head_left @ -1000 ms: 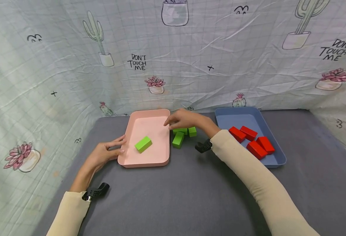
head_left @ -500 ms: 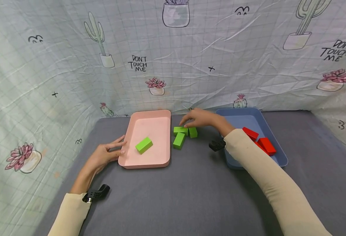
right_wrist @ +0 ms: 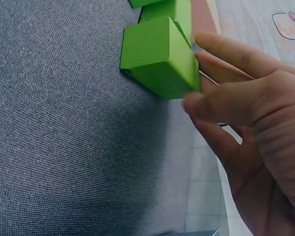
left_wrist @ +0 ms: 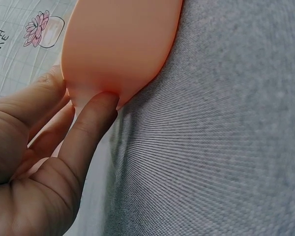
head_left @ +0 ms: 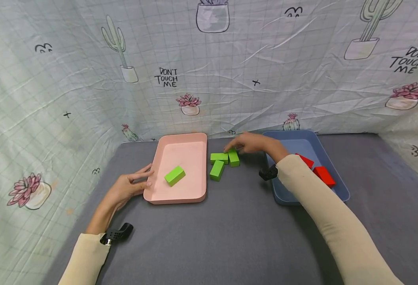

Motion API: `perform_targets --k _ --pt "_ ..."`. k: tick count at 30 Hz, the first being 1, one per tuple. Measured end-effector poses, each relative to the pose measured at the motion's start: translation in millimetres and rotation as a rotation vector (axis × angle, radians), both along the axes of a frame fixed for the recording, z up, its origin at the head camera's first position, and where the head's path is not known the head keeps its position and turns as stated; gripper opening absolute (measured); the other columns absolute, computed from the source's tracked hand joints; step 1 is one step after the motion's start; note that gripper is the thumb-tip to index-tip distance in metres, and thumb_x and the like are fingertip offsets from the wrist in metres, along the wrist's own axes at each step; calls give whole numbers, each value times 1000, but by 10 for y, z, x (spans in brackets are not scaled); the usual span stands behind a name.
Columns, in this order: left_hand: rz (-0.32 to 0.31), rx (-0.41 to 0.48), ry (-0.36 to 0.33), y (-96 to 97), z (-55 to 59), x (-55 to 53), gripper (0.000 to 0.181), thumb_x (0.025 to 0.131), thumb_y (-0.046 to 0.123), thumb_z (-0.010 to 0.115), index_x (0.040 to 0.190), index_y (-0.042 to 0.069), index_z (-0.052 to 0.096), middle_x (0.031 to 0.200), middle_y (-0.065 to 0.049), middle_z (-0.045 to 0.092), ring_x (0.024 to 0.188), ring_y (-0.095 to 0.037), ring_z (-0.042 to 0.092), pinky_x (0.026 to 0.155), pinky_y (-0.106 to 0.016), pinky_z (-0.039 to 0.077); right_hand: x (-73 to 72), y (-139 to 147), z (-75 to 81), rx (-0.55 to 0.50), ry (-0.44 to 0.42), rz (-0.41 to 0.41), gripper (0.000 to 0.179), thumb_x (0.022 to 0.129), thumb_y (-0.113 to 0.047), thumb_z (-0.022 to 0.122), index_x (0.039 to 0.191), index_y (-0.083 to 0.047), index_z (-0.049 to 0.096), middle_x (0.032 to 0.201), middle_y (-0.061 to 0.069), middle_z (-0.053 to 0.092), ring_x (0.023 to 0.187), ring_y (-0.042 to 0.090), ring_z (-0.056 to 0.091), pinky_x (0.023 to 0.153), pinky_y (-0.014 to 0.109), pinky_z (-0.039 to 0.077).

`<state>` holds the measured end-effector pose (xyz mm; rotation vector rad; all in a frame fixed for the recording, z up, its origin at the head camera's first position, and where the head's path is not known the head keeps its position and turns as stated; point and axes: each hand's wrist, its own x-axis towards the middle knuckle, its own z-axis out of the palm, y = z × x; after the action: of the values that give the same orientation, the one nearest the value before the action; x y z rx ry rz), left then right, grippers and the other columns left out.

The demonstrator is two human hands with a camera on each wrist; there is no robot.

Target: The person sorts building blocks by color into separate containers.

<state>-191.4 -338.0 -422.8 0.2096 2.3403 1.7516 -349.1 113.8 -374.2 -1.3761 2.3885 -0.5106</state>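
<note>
My left hand (head_left: 126, 187) touches the left side of a pink tray (head_left: 161, 158). In the left wrist view its thumb (left_wrist: 99, 109) lies against the outer wall, other fingers nearer the rim. One green block (head_left: 174, 175) sits in the tray. Right of the tray lie three more green blocks: one crosswise (head_left: 219, 158), one in front (head_left: 217, 170), one at the right (head_left: 233, 157). Over the far end of that right block is my right hand (head_left: 248, 143). Its thumb and index finger stand apart about the block's edges in the right wrist view, thumb tip blurred at a corner.
A blue tray (head_left: 310, 138) at the right holds red blocks (head_left: 324, 176), partly hidden behind the right sleeve (head_left: 322, 211). Grey cloth (head_left: 209, 241) covers the table. A printed fabric sheet (head_left: 223, 67) hangs behind and at the left.
My right hand has moved right, from the pink tray's edge across the crosswise green block to the rightmost one. My left hand has stayed on the pink tray.
</note>
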Motion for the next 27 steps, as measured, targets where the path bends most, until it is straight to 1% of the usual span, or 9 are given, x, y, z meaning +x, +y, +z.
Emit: perform_targets --k 1,3,6,9,11,15,19,24,27 --pt "0 1 -2 2 -3 -1 58 95 9 72 147 -4 49 166 -8 26 144 -20 36 91 -25 56 -5 1 -4 9 -5 -2 53 93 15 60 140 -8 63 145 12 59 130 32 57 105 46 50" --pt "0 5 -5 7 -3 -2 58 96 9 72 147 -4 49 166 -9 26 143 -18 38 91 -25 56 -13 1 -8 32 -2 -7 53 91 10 68 140 -9 62 146 12 57 131 34 55 106 47 49" --pt "3 12 -8 18 -5 -8 58 96 8 71 147 -5 48 166 -9 26 142 -17 39 92 -25 55 -24 2 -18 59 58 9 50 89 2 75 137 -9 65 139 12 60 123 33 58 101 47 51" --pt "3 18 -10 31 1 -10 58 96 8 71 147 -5 48 166 -9 26 143 -18 39 93 -26 55 -29 14 -20 93 112 30 44 87 -7 81 129 -7 69 129 12 63 115 31 60 97 46 52" --pt "5 20 -12 38 1 -15 58 96 8 71 147 -5 48 166 -9 26 143 -20 37 93 -26 55 -22 28 -9 118 121 25 42 87 -14 83 126 -7 71 125 10 65 113 29 62 96 44 53" --pt "5 22 -17 43 5 -20 60 95 9 72 147 -6 47 166 -8 26 145 -24 35 92 -26 55 12 61 47 153 103 -21 42 87 -22 83 125 -8 71 127 8 68 117 28 63 98 45 53" --pt "7 16 -16 42 6 -27 60 95 9 73 147 -6 48 166 -8 26 145 -24 34 92 -25 56 41 95 68 126 106 -25 42 88 -22 82 126 -7 71 129 10 69 120 30 64 101 47 52" --pt "9 7 -16 32 13 -15 60 94 10 73 147 -5 48 166 -7 27 146 -25 34 92 -26 56 101 127 64 43 102 -12 42 87 -20 83 125 -6 72 129 10 69 118 31 65 100 47 53" --pt "14 4 -19 21 10 0 60 95 10 73 147 -4 48 166 -7 27 144 -22 37 92 -26 56 143 137 78 -5 88 -9 42 87 -19 83 126 -7 72 127 8 70 117 29 66 99 46 54"
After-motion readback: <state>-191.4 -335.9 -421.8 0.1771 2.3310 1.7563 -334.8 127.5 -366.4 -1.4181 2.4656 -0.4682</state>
